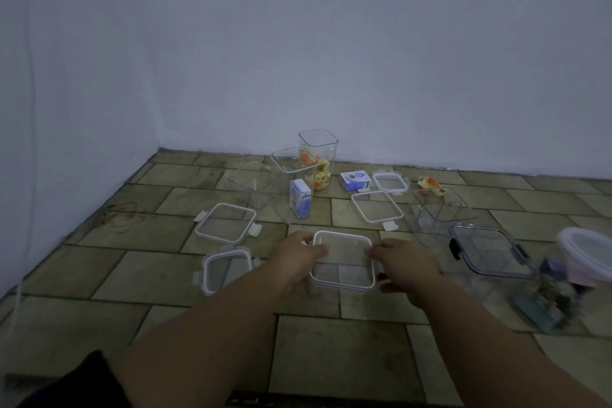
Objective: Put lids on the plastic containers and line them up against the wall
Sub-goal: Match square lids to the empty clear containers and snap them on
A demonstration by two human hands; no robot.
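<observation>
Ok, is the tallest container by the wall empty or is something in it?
Not empty. The tallest container holds orange and yellow items, piled in its lower part.

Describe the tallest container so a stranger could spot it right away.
Look where the tiled floor meets the back wall, about midway along. The tall container stands there. It rises highest of its neighbours, has no lid, and holds orange and yellow pieces.
</observation>
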